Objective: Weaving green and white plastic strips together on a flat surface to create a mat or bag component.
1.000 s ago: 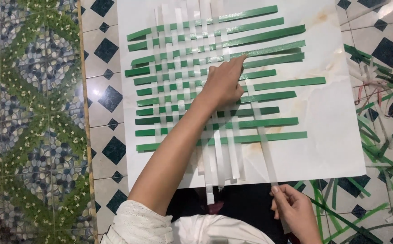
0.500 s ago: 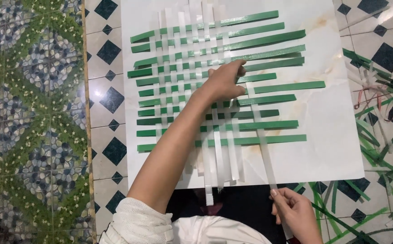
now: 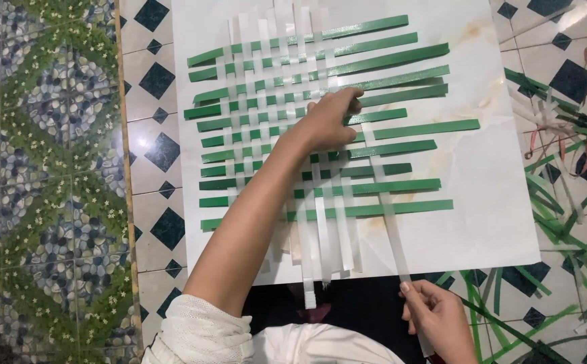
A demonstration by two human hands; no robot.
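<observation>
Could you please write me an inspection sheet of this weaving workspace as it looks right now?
Surface: white board lying flat on a tiled floor.
Job's things: green strips lie crosswise, white strips woven through them; one loose white strip runs down off the board's near edge.
Clutter: spare strips, green and white, heaped on the floor right of the board.
Hands: left hand presses flat on the weave; right hand pinches the loose strip's lower end.
Cables: nothing seen.
Surroundings: green patterned mat left of the board; white sleeve at the bottom.
</observation>
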